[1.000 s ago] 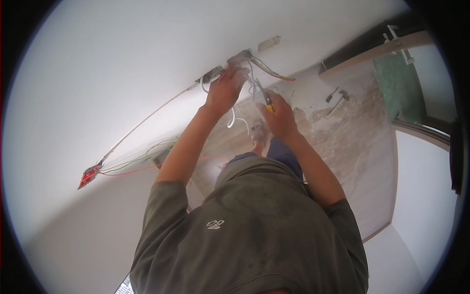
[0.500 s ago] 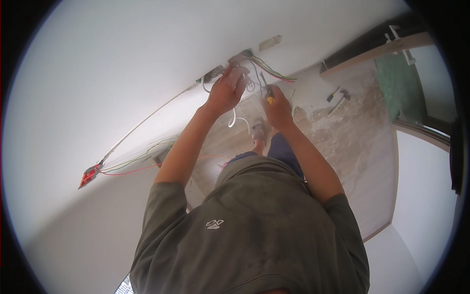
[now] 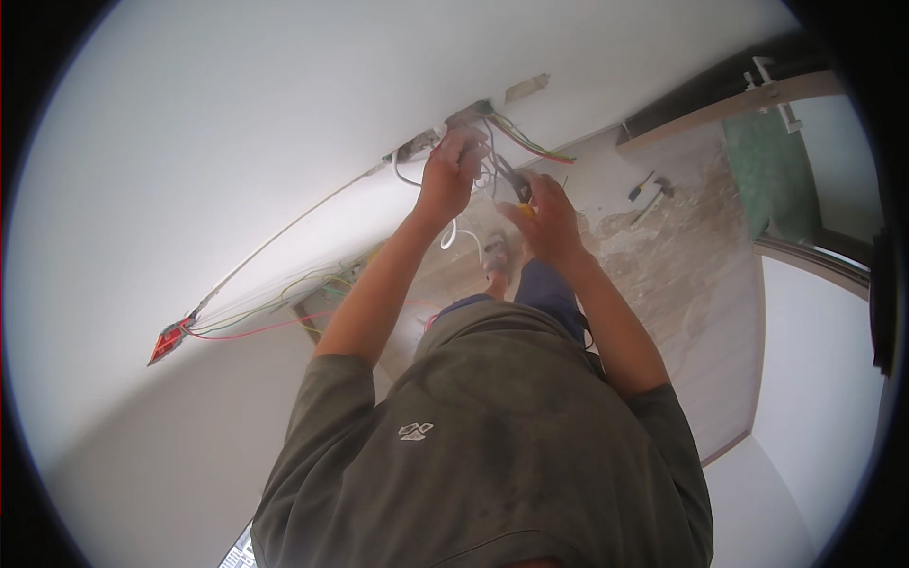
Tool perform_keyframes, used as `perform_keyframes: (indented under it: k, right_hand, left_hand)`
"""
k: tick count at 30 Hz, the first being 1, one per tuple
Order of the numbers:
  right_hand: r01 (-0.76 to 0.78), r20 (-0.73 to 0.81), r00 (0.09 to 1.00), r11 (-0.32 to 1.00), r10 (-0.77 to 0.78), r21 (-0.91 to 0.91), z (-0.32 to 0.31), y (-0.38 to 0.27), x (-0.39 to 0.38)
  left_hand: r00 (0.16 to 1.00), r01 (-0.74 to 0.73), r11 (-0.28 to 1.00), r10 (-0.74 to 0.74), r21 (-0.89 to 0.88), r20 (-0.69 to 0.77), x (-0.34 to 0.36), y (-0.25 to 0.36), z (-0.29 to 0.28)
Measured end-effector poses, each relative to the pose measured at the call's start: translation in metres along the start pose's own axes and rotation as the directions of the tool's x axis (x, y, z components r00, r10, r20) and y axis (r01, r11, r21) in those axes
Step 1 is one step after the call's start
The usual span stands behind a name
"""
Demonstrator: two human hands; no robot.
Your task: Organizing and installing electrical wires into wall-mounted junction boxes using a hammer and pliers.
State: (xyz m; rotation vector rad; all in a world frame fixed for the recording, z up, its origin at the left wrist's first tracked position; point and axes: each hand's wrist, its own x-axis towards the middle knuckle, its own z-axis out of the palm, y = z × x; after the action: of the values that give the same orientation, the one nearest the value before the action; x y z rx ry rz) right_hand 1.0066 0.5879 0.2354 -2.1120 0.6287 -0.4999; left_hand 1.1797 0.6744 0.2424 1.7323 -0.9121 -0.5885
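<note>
My left hand (image 3: 452,172) is up at a rough slot (image 3: 469,115) cut into the white wall, its fingers closed around thin grey wires (image 3: 490,151). The exact grip is partly hidden by the hand. My right hand (image 3: 553,220) grips pliers (image 3: 514,178) with dark jaws and a yellow handle. Their jaws point up toward the wires, close beside my left fingers. Green and red wires (image 3: 530,142) stick out from the right end of the slot. A white cable (image 3: 450,234) curls below my left hand.
A red wall box (image 3: 171,339) with loose wires sits at the left, joined to the slot by a narrow groove (image 3: 275,239). On the dusty floor lie a hammer (image 3: 655,199) and a small dark-handled tool (image 3: 641,186). A green panel (image 3: 772,175) stands at the right.
My right hand has shifted slightly right and down, and its grip on the pliers has turned, with the fingers spread more along the handles. My left hand stays near the slot.
</note>
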Motion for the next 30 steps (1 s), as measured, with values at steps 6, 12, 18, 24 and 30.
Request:
perform_keyframes:
  k: [6, 12, 18, 24, 30]
  right_hand:
    - [0.09, -0.058, 0.993, 0.973, -0.104, -0.212, -0.004, 0.004, 0.006]
    - [0.036, -0.107, 0.992, 0.971, -0.063, -0.235, 0.006, 0.003, 0.01]
    - [-0.055, -0.156, 0.986, 0.998, 0.056, 0.013, 0.011, -0.013, 0.024]
    - [-0.137, -0.089, 0.986, 0.99, 0.139, 0.033, 0.007, -0.023, 0.044]
    - [-0.033, -0.094, 0.996, 0.961, 0.008, -0.275, 0.005, -0.02, 0.035]
  left_hand:
    - [0.999, -0.024, 0.99, 0.017, -0.141, -0.052, 0.003, -0.001, 0.006]
    - [0.999, 0.005, 0.99, -0.011, -0.141, -0.046, 0.002, -0.001, 0.005]
    - [0.996, -0.007, 0.989, 0.02, 0.15, -0.085, -0.006, 0.005, 0.004]
    - [0.97, -0.152, 0.941, 0.2, 0.303, -0.135, 0.001, 0.014, 0.01]
    - [0.972, -0.045, 0.981, 0.086, 0.187, -0.218, 0.002, 0.011, 0.013]
